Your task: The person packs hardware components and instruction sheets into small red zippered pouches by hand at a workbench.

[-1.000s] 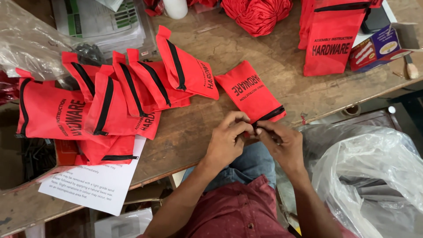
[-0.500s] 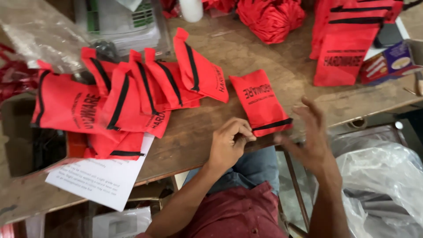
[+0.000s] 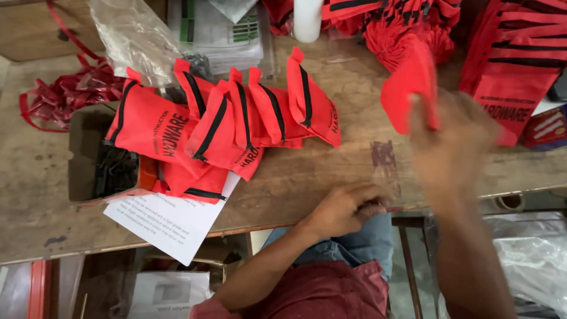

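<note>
My right hand (image 3: 455, 147) is raised over the wooden table (image 3: 366, 171) and blurred by motion. It grips a small red fabric pouch (image 3: 410, 88) by its lower edge, in the air near the far right. My left hand (image 3: 348, 208) rests at the table's near edge with its fingers curled in; nothing shows in it. To the left, several filled red pouches with black bands (image 3: 248, 118) lean against each other in a row.
A cardboard box of dark screws (image 3: 112, 168) sits left, with a printed paper sheet (image 3: 171, 221) hanging over the table edge. Flat red pouches (image 3: 514, 65) are stacked far right. Also in view: a clear plastic bag (image 3: 139, 35), red ribbons (image 3: 71, 94) and a white bottle (image 3: 308, 18).
The two hands, earlier together at the pouch's black band, have parted. My right hand has lifted the pouch off the table, up and to the right. My left hand stays at the table edge.
</note>
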